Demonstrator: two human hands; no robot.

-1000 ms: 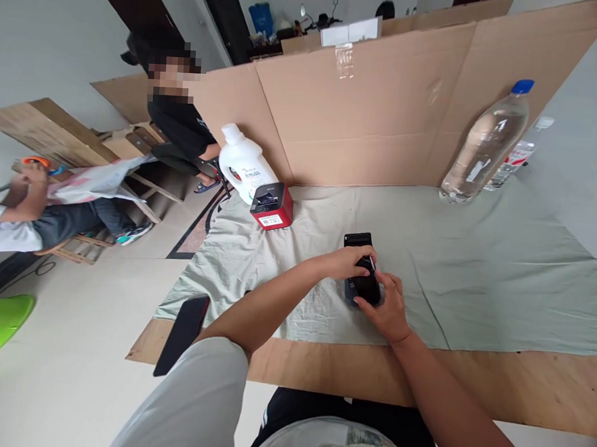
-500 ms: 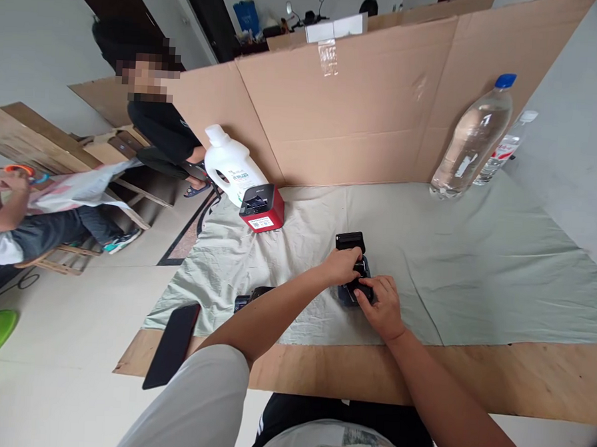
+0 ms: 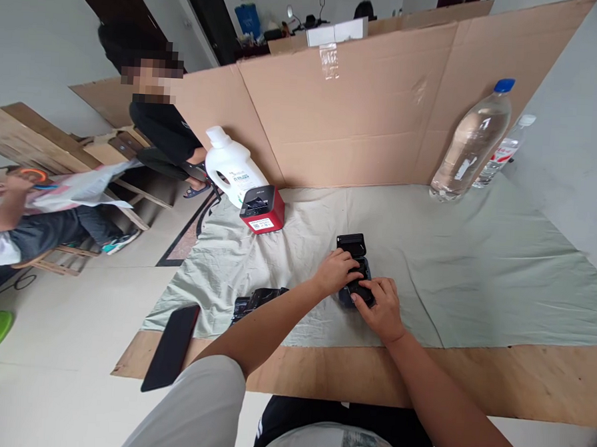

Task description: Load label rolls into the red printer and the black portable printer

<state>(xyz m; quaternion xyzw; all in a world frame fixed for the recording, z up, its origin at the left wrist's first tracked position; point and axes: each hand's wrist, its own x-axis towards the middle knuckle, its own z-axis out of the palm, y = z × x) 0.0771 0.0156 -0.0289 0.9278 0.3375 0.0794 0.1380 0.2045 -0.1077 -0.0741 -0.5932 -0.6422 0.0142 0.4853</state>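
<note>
Both hands are down on the small black device (image 3: 352,266) in the middle of the frame, sitting on the pale green cloth (image 3: 476,273). The left hand (image 3: 335,271) grips its near left side, fingers curled round the body; the right hand (image 3: 381,308) presses on the lower end, fingers bent onto it, so both are closed on it. Its lid stands open toward the top of the frame.

What's new: half a second ago the left hand sat higher, up by the open lid; now it has slid down beside the right one, so both hands crowd the lower half of the device. A second ago the right hand's fingers were wrapped round a dark rounded part there; that part is now pushed lower into the body, by the look of it. I'd judge the work is at a seating or pressing stage.

Lower left, a second black gadget (image 3: 257,300) lies clear of the forearm, and a dark phone (image 3: 170,347) rests at the board's edge. The red box (image 3: 262,209) and white jug (image 3: 231,166) stand left of centre; the big water bottle (image 3: 470,142) stands upper right.
</note>
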